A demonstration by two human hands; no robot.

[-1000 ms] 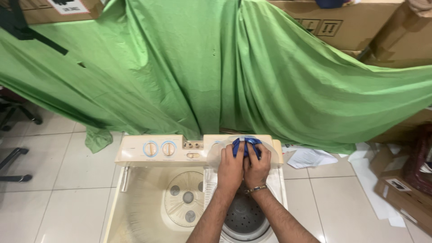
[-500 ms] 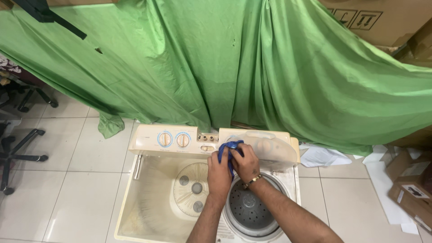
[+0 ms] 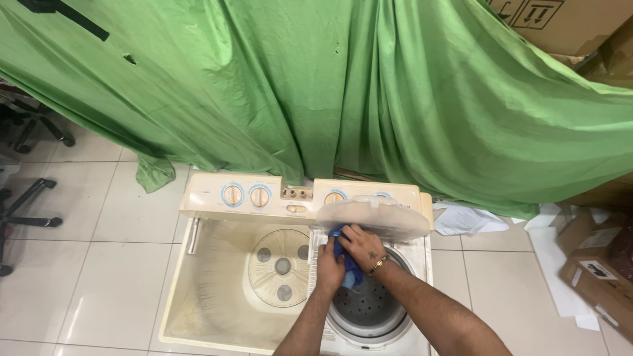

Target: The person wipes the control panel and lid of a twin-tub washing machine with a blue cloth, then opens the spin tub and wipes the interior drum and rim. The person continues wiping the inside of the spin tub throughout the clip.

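a blue cloth (image 3: 345, 264) sits bunched between both hands, over the rim of the spin tub (image 3: 369, 306) on the right side of the washer (image 3: 231, 198). the left hand (image 3: 330, 267) closes on its lower part and the right hand (image 3: 362, 245) grips its upper part; a bracelet (image 3: 378, 265) circles the right wrist. a second ago the cloth was up against the control panel (image 3: 264, 196), with both hands side by side on it; half a second ago it was lower, at the tub's back edge; now it hangs further down, partly inside the tub mouth. the clear lid (image 3: 372, 217) stands tilted open just behind the hands, touching the panel. left of the tub lies the open wash basin (image 3: 217, 290) with its round pulsator (image 3: 282, 266). a green sheet (image 3: 369, 99) drapes behind the washer. cardboard boxes (image 3: 597, 277) and papers (image 3: 468, 219) lie on the tiled floor (image 3: 92, 264) at right, and chair legs (image 3: 26, 198) at left.
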